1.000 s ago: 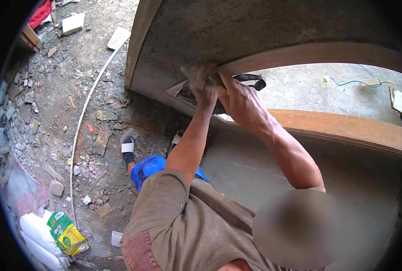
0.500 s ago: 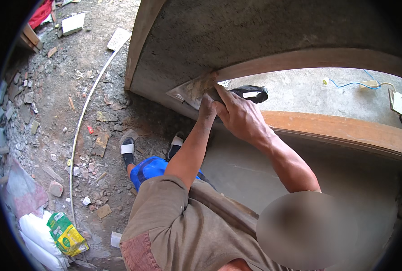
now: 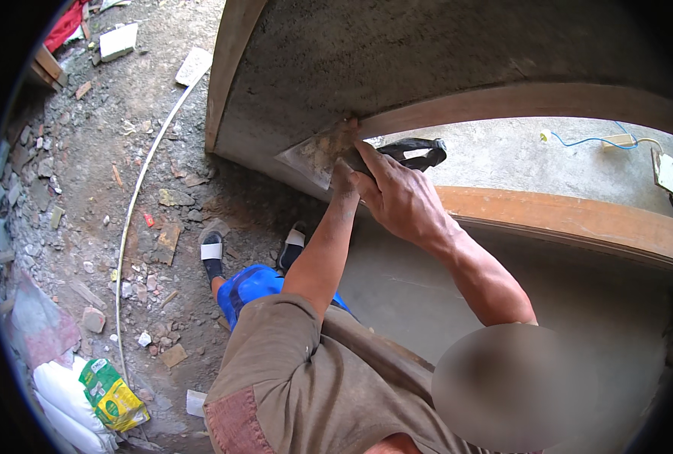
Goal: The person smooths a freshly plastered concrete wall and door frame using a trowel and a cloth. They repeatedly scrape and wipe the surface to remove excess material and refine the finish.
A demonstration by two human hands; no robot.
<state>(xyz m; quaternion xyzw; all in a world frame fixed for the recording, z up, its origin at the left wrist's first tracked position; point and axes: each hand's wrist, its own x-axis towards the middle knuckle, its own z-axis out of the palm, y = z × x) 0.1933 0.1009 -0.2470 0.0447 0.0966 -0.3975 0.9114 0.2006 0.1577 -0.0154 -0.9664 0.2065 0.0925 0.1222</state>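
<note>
My right hand [image 3: 412,200] is curled over a flat trowel with a pale, cement-smeared blade [image 3: 306,159]. A black loop-shaped part [image 3: 419,153], seemingly the trowel's handle, sticks out beyond my knuckles. Close against the right hand, my left hand [image 3: 344,178] is at the blade; most of its fingers are hidden. A fingertip shows at the blade's upper edge, though I cannot tell whose hand it belongs to. The blade lies against the grey cement wall [image 3: 427,53] at the corner of a wood-framed opening.
An orange-brown wooden sill [image 3: 563,216] runs along the opening. Beyond it lie a blue cord [image 3: 582,142] and a white board [image 3: 671,172]. Rubble, a long pale hose or strip [image 3: 136,197], and a green-yellow bag [image 3: 113,393] on white sacks lie at left.
The hands and trowel have shifted very slightly left in the picture, and the blade's visible face looks a little turned. Both hands stay together at the wall corner.
</note>
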